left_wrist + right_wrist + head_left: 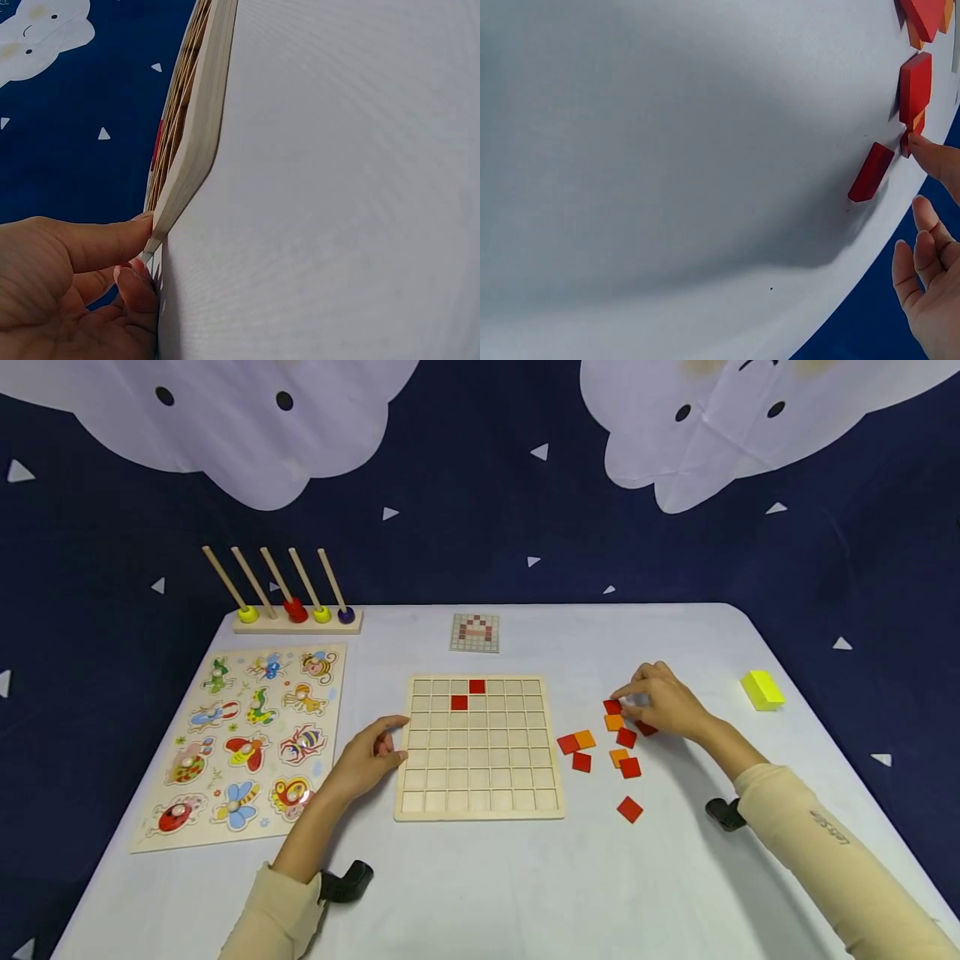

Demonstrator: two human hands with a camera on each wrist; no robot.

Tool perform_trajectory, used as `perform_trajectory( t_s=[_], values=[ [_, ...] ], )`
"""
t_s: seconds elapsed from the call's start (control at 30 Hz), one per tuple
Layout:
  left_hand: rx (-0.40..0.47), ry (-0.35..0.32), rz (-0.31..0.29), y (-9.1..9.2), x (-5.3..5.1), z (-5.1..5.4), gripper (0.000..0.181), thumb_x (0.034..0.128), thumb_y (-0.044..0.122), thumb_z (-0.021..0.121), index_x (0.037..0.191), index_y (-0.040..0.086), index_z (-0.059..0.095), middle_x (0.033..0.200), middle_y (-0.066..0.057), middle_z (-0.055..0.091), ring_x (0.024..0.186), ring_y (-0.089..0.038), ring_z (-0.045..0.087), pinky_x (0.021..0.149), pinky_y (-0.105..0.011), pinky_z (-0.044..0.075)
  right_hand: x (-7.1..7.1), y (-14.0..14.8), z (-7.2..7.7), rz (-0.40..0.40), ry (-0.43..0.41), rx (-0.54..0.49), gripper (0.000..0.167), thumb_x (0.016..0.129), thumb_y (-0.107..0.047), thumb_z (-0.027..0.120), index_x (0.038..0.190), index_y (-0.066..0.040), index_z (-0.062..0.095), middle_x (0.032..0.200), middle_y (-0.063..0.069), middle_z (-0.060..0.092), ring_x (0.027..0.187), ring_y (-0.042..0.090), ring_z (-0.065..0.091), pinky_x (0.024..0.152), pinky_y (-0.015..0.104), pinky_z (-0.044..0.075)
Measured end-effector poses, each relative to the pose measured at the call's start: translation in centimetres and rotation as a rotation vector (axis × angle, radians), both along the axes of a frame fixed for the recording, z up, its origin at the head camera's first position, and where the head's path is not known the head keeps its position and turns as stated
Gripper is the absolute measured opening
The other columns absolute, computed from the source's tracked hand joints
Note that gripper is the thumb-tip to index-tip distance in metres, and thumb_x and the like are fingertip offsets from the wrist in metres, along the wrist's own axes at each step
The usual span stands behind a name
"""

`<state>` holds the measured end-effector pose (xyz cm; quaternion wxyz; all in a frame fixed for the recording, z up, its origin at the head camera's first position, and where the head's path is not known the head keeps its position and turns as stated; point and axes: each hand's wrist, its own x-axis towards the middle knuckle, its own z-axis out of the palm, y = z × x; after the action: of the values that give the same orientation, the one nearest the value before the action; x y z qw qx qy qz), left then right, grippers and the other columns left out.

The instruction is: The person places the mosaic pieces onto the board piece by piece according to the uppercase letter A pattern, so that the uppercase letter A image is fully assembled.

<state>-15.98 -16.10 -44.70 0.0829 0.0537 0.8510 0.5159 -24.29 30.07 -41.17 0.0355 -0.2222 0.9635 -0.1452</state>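
Beige sleeves (817,860), R w/ dk lettering (828,828); small blk pcs (348,882) beside both

From above, the head view faces forward and down over the tabletop (510,877), reaching its far edge and both far corners. The left wrist view, close and tilted, shares with it the left hand (367,756) and grid board (478,779); the right wrist view, also close, the right hand (663,697) and red tiles (871,172).

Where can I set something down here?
Bare tabletop lies on the near side of the grid board, and at the back between the pattern card and yellow block. Crowded: left of the board, the insect puzzle and left hand; right, loose tiles and right hand.
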Motion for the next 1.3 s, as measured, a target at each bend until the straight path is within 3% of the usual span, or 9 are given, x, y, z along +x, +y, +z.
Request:
perform_trajectory(
  t_s=[0.3,0.7,1.07,1.3],
  values=[
    [0.025,0.053,-0.001,0.0,0.2,-0.2,0.048,0.0876,-0.004,0.065,0.134,-0.004,0.053,0.082,-0.003,0.044,0.071,-0.013,0.040,0.061,-0.023,0.035,-0.4,-0.2,-0.5,0.008,0.021,0.010,0.026,0.081,-0.012,0.079,0.105,-0.003,0.077,0.098,0.012,0.058,0.095,0.028,0.043,0.079,0.041,0.040],
    [0.010,-0.010,0.011,0.0,0.0,0.0,0.049,0.0902,-0.001,0.066,0.138,0.000,0.053,0.085,-0.005,0.045,0.073,-0.014,0.040,0.062,-0.022,0.034,-1.0,-1.3,0.0,-0.029,0.022,-0.022,0.022,0.079,-0.018,0.081,0.094,-0.003,0.075,0.097,0.012,0.057,0.098,0.027,0.043,0.081,0.044,0.042],
    [0.010,-0.004,0.012,0.0,-0.1,-0.3,0.049,0.0889,-0.003,0.066,0.136,-0.001,0.053,0.084,-0.005,0.045,0.072,-0.015,0.041,0.063,-0.023,0.035,-1.8,-6.3,1.1,0.022,0.001,-0.067,0.024,0.078,-0.018,0.079,0.097,-0.004,0.076,0.102,0.009,0.056,0.102,0.025,0.043,0.086,0.044,0.043],
    [0.004,-0.013,0.028,0.1,-0.2,-0.3,0.050,0.0888,-0.003,0.066,0.137,0.001,0.054,0.084,-0.004,0.045,0.073,-0.015,0.041,0.063,-0.023,0.035,-1.9,-10.2,1.3,0.117,0.015,-0.101,0.022,0.077,-0.020,0.078,0.094,-0.006,0.076,0.101,0.007,0.057,0.102,0.024,0.044,0.085,0.042,0.044]
  ],
)
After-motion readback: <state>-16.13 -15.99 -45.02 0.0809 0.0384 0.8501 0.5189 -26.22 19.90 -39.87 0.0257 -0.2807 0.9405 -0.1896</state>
